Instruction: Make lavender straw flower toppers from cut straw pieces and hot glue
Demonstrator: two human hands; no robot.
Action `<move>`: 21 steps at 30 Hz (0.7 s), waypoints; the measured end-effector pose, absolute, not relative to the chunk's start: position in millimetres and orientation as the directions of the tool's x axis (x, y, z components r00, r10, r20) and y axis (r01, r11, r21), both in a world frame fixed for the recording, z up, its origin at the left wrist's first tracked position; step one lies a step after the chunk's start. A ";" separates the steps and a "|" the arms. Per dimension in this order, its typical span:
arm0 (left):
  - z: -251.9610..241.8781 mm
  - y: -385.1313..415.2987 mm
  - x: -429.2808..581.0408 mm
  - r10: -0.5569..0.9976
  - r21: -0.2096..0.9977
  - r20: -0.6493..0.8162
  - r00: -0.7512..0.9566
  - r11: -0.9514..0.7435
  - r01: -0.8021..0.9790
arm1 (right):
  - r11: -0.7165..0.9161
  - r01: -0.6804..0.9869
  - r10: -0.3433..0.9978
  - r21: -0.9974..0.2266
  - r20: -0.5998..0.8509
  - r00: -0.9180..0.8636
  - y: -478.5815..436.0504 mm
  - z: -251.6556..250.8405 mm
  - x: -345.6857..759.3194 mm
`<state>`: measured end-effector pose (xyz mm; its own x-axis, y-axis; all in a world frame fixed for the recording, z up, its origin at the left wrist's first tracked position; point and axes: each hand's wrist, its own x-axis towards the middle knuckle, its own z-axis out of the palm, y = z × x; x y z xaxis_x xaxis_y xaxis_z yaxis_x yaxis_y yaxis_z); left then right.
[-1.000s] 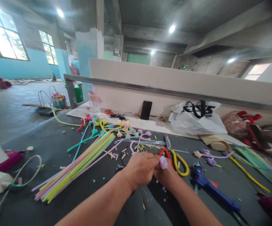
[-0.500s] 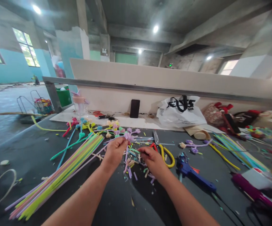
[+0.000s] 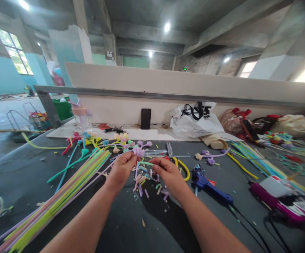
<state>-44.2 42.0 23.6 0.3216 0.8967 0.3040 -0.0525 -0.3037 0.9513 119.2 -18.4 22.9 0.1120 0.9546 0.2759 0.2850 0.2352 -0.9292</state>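
My left hand [image 3: 122, 169] is closed in a pinch on a purple pipe-cleaner flower [image 3: 137, 151], held a little above the dark table [image 3: 31, 175]. My right hand [image 3: 167, 172] is closed beside it, its fingertips pinching a short green piece [image 3: 145, 163] that reaches toward the flower. Below both hands lie several short cut pipe-cleaner bits [image 3: 144, 182] in pink, purple and green. Finished flowers [image 3: 115, 142] in mixed colours lie just beyond my left hand.
A long bundle of coloured pipe cleaners [image 3: 60, 196] runs to the left. Yellow-handled scissors [image 3: 181, 167] and a blue glue gun [image 3: 210, 186] lie right of my hands. A white plastic bag [image 3: 194, 121], a phone [image 3: 145, 118] and a pink-lidded bottle [image 3: 80, 117] stand at the back.
The hands have separated: the flower went from between both hands into my left hand and moved away from me, while my right hand picked up a short green piece. The camera turned right.
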 end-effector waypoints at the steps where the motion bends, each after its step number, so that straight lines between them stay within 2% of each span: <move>1: 23.7 42.0 -44.1 0.898 0.950 0.305 0.317 -0.308 -0.044 | 0.235 0.286 0.955 -0.929 0.276 0.113 -18.3 22.3 119.1; 4: 24.1 41.9 -44.2 0.902 0.945 0.314 0.297 -0.326 -0.007 | 0.231 0.315 0.955 -0.920 0.277 0.107 -17.4 20.5 119.8; 7: 23.9 42.7 -45.9 0.907 0.933 0.334 0.258 -0.357 0.050 | 0.239 0.449 0.942 -0.861 0.318 0.110 -15.3 20.5 123.8; 12: 23.6 44.7 -49.5 0.895 0.895 0.389 0.218 -0.423 0.138 | 0.302 0.740 0.859 -0.601 0.509 0.063 -10.8 25.2 137.8; 16: 26.0 43.0 -50.0 0.877 0.866 0.420 0.232 -0.464 0.187 | 0.117 0.906 0.909 -0.408 0.411 0.067 -12.0 31.1 148.9; 21: 25.4 41.9 -49.8 0.857 0.836 0.450 0.249 -0.503 0.219 | 0.116 0.925 0.943 -0.363 0.333 0.013 -16.9 34.6 149.3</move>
<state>-49.8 41.9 25.4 0.2495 0.8574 0.4502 0.2185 -0.5028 0.8363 149.3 -16.9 34.6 0.0129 0.9427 0.3334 0.9247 0.1156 -0.3628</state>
